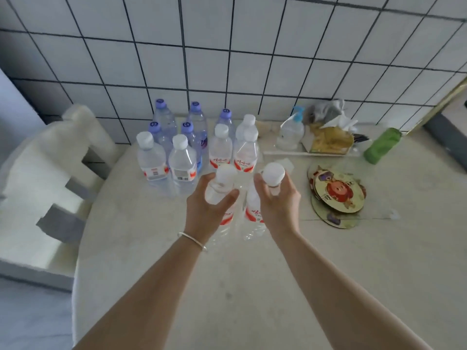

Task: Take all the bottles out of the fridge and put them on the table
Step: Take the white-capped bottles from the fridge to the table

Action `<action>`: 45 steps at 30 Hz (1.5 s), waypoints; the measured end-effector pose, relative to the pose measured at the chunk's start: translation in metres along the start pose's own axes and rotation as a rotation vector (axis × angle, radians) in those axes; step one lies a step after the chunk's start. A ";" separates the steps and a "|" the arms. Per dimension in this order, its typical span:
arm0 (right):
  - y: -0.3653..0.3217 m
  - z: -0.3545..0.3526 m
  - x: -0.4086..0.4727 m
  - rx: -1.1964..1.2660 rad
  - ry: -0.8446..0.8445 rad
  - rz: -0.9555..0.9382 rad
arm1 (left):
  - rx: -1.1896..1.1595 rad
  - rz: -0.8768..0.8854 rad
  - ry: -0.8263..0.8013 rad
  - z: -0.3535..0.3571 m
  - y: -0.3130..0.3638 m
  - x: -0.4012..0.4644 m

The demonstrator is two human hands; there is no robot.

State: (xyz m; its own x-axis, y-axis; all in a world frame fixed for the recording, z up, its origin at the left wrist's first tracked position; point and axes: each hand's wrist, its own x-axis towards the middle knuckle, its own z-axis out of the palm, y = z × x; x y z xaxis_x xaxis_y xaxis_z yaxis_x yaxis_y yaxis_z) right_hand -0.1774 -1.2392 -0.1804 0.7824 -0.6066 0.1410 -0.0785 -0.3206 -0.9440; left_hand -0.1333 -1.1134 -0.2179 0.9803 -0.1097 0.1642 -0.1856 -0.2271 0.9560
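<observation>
Two clear water bottles with white caps and red labels are upright over the pale table (227, 286), one in each hand. My left hand (206, 210) grips the left bottle (222, 188) around its shoulder. My right hand (279, 205) grips the right bottle (271, 176) at its neck. Just behind them stand several more bottles: white-capped ones (182, 162) in front and purple-capped ones (194, 117) at the back by the tiled wall. The fridge is out of view.
A white chair (50, 178) stands at the table's left edge. On the right of the table lie round cartoon coasters (336, 192), a green bottle (381, 145), a pump bottle (290, 132) and a tissue box (328, 140).
</observation>
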 end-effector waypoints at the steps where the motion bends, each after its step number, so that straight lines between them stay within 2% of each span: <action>1: 0.005 0.008 0.012 -0.003 -0.003 -0.011 | 0.000 0.016 0.006 0.003 -0.007 0.013; 7: 0.036 0.046 0.065 0.001 -0.005 -0.076 | -0.049 0.022 0.080 0.020 -0.050 0.065; 13: 0.057 0.061 0.085 -0.015 0.020 -0.167 | -0.073 0.078 0.066 0.036 -0.073 0.091; 19: 0.075 0.068 0.085 -0.037 0.011 -0.172 | -0.104 0.136 0.063 0.041 -0.079 0.093; 29: 0.071 0.064 0.080 -0.137 -0.092 -0.144 | -0.120 0.072 0.012 0.036 -0.079 0.086; 32: 0.069 0.063 0.078 -0.267 -0.066 -0.138 | -0.069 0.047 -0.013 0.031 -0.074 0.082; 38: 0.054 0.036 0.057 -0.327 -0.075 -0.033 | -0.057 -0.122 -0.010 0.025 -0.059 0.061; 40: 0.047 0.019 0.042 -0.324 -0.077 -0.007 | -0.019 -0.155 0.035 0.020 -0.050 0.046; 45: 0.021 -0.026 -0.002 -0.281 -0.118 -0.020 | -0.017 -0.126 0.166 0.002 -0.013 -0.002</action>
State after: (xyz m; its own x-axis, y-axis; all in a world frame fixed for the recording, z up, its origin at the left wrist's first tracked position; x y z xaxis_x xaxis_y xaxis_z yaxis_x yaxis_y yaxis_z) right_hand -0.1965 -1.2634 -0.1930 0.8506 -0.5146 0.1078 -0.2170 -0.5303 -0.8195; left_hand -0.1334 -1.1125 -0.2309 0.9936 0.0796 0.0798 -0.0613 -0.2124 0.9753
